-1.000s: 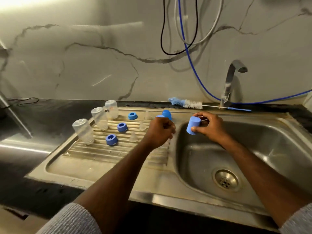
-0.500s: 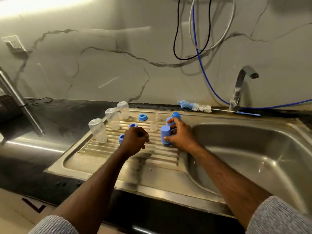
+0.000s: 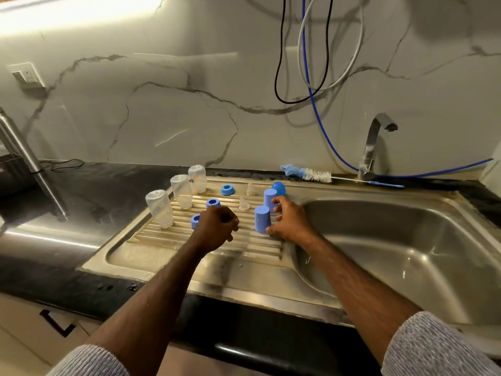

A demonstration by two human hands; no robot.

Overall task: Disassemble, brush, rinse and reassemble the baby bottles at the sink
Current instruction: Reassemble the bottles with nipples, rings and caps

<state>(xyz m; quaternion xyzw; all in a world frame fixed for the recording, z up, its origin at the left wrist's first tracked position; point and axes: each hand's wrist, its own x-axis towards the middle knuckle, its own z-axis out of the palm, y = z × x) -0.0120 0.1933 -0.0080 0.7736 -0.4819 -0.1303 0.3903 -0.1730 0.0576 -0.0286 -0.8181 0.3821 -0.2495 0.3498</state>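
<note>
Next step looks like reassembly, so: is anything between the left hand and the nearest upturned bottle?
Only partly. A blue ring lies on the drainboard between the left hand and the nearest bottle, low beside the knuckles. The hand could pass above it.
</note>
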